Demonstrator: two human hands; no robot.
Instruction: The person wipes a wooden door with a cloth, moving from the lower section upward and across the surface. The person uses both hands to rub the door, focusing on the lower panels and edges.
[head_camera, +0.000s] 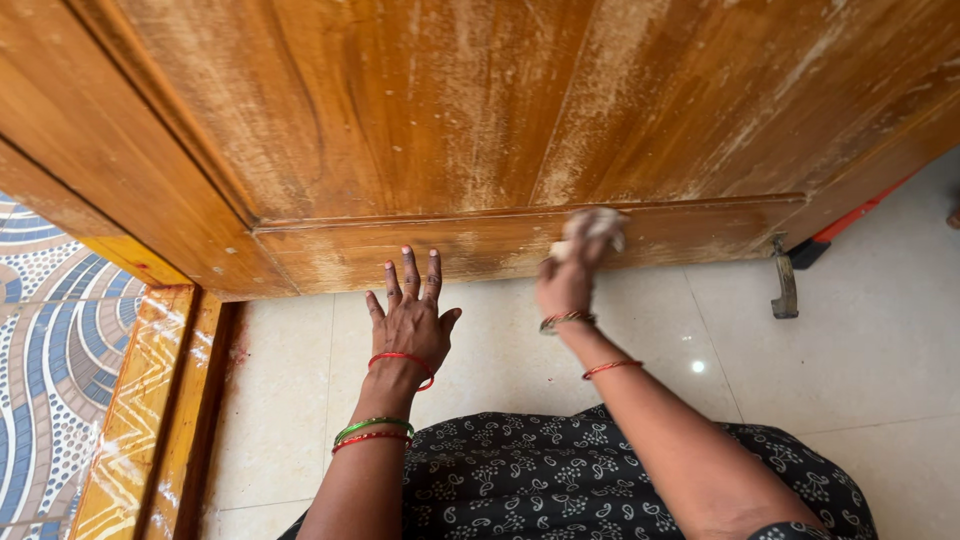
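Tiles (45, 330) with a blue and white wave pattern fill the far left, cut off by the picture's edge. Just right of them I see a yellow wooden frame (150, 400) running down to the bottom edge, its lower end out of view. Next comes the pale floor (290, 400), with a faint reddish mark near the frame that I cannot make out.

My left hand (412, 318) is open, fingers spread, its fingertips resting against the bottom rail of the door (400, 120); it grips nothing. Red bangles (400, 360) sit at that wrist, with green and red ones further down the forearm. Below, a black cloth with white print (560, 470) covers my lap, cut off at the bottom.

Further right, my right hand (568, 282) is closed around a rag (593, 228), pressed to the door's bottom rail. The rag is blurred, so I cannot tell its shape or how much of it is tucked inside the fingers. The door's wood shows pale, dusty streaks across its panel, and its top is out of frame.

Near the right, a metal stopper (785, 285) hangs from the door's lower edge down to the floor. Beyond it an orange strip (850, 215) peeks from under the door, mostly hidden.
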